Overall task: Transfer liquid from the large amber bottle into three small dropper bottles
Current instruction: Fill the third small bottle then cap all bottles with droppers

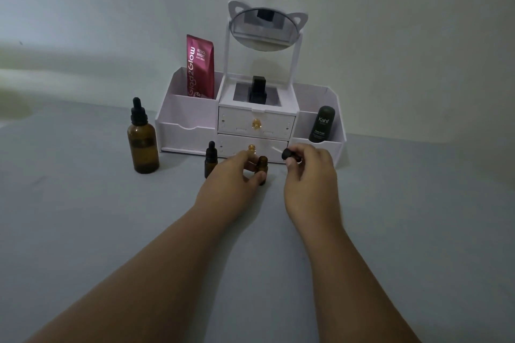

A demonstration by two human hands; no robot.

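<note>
The left hand [234, 175] curls its fingers [257, 177] round an uncapped small dropper bottle [262, 165] on the tabletop [83, 231], and the right hand [309, 175] pinches a black dropper cap [288, 154] just beside it. The large amber bottle [142, 142] stands capped, well to the left. A slack grip could tip the open little bottle.

Left grip [231, 178] pinches small open bottle [262, 163], upright on table [83, 217]. Right grip [309, 175] holds black dropper cap [288, 154] just right of it, raised, pipette pointing left. Capped small bottle [211, 159] stands just left of left grip. Large amber bottle [143, 145], capped and upright, farther left beside white organizer [184, 125]. Organizer carries mirror [264, 29], pink pouch [200, 67], dark tube [322, 124].
</note>
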